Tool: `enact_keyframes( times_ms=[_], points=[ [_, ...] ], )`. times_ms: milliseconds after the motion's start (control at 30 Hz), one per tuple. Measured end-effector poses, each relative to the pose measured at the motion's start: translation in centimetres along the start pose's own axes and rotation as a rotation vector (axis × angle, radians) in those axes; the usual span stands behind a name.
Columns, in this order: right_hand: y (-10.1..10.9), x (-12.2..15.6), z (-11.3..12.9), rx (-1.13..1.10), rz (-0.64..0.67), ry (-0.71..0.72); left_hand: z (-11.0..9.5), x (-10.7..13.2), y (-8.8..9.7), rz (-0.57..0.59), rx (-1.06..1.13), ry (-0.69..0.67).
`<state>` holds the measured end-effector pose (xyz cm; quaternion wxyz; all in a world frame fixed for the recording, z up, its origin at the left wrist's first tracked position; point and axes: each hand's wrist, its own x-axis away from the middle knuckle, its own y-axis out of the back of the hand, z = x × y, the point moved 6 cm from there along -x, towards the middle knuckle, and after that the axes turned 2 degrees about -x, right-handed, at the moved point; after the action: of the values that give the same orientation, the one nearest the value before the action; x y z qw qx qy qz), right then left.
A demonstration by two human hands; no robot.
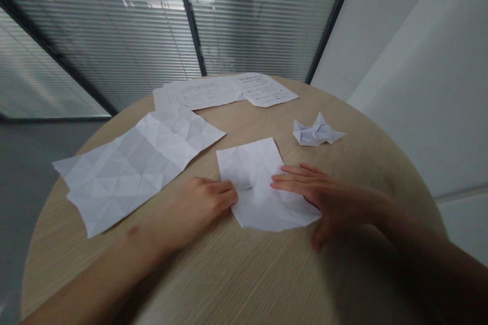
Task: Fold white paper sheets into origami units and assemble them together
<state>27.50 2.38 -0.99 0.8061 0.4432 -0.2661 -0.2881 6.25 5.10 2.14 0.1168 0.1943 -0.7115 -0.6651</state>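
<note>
A white sheet of paper (263, 208) with uneven edges lies on the table between my hands. My left hand (209, 198) has its fingers curled closed on the sheet's left edge; the thumb is hidden. A short crease or slit runs inward from those fingertips. My right hand (316, 188) lies over the sheet's right side with fingers stretched out, their tips on the paper and the thumb apart on the table side. A folded paper figure (314, 132) with pointed ends sits beyond my right hand.
A large creased paper sheet (141, 162) spreads across the left of the round wooden table (244, 284). Printed sheets (229, 92) lie at the far edge. Behind stands a glass partition with blinds (251, 20); a white wall (423, 61) is at right.
</note>
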Motion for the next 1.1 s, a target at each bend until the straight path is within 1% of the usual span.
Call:
enact_keyframes(
  times_ms=[67, 133, 200, 267, 333, 433, 500, 533, 567, 600, 633, 700, 767, 833, 900, 1000, 1033, 1100],
  points=[
    [0.1, 0.0, -0.4, -0.033, -0.009, 0.004, 0.5, 0.2, 0.0, 0.046, 0.084, 0.052],
    [0.4, -0.2, -0.6, -0.058, -0.062, 0.019, 0.9, 0.2, 0.1, 0.057, 0.141, 0.093],
    [0.8, -0.6, -0.7, -0.081, -0.169, 0.026, 1.1, 0.1, 0.4, 0.046, 0.177, 0.123],
    [1.2, -1.2, -0.7, -0.119, -0.314, -0.002, 1.3, -0.1, 0.6, 0.03, 0.221, 0.186],
    [1.4, -1.7, -1.0, -0.188, -0.461, -0.091, 1.9, -0.1, 0.4, -0.002, 0.311, 0.303],
    [1.0, -2.0, -1.9, -0.314, -0.651, -0.301, 3.6, 0.0, -0.4, -0.111, 0.476, 0.527],
    [0.7, -2.2, -2.1, -0.32, -0.711, -0.374, 4.6, 0.3, -1.0, -0.168, 0.491, 0.641],
    [0.6, -2.3, -2.1, -0.285, -0.724, -0.386, 5.0, 0.3, -1.2, -0.185, 0.442, 0.669],
    [0.6, -2.4, -2.0, -0.23, -0.731, -0.388, 5.3, 0.3, -1.2, -0.2, 0.36, 0.674],
    [0.7, -2.5, -1.9, -0.166, -0.736, -0.388, 5.3, 0.2, -1.1, -0.224, 0.257, 0.65],
    [0.8, -2.5, -1.9, -0.097, -0.745, -0.388, 5.2, 0.1, -0.8, -0.246, 0.146, 0.598],
    [1.1, -2.4, -1.5, 0.042, -0.775, -0.377, 4.2, -0.5, -0.6, -0.248, -0.032, 0.427],
    [1.3, -2.4, -0.6, 0.172, -0.791, -0.318, 3.1, -1.0, -1.1, -0.167, -0.102, 0.245],
    [1.2, -2.8, 0.7, 0.304, -0.776, -0.194, 2.3, -1.4, -2.1, -0.039, -0.095, 0.127],
    [0.7, -3.3, 2.2, 0.41, -0.724, -0.026, 2.2, -1.5, -2.9, 0.039, -0.057, 0.11],
    [-0.7, -4.0, 3.6, 0.461, -0.575, 0.217, 2.5, -1.6, -3.4, 0.046, -0.027, 0.169],
    [-1.1, -4.1, 3.8, 0.454, -0.516, 0.271, 2.6, -1.6, -3.5, 0.041, -0.029, 0.185],
    [-1.7, -4.1, 3.8, 0.436, -0.422, 0.319, 2.6, -1.6, -3.6, 0.061, -0.047, 0.207]
  ],
)
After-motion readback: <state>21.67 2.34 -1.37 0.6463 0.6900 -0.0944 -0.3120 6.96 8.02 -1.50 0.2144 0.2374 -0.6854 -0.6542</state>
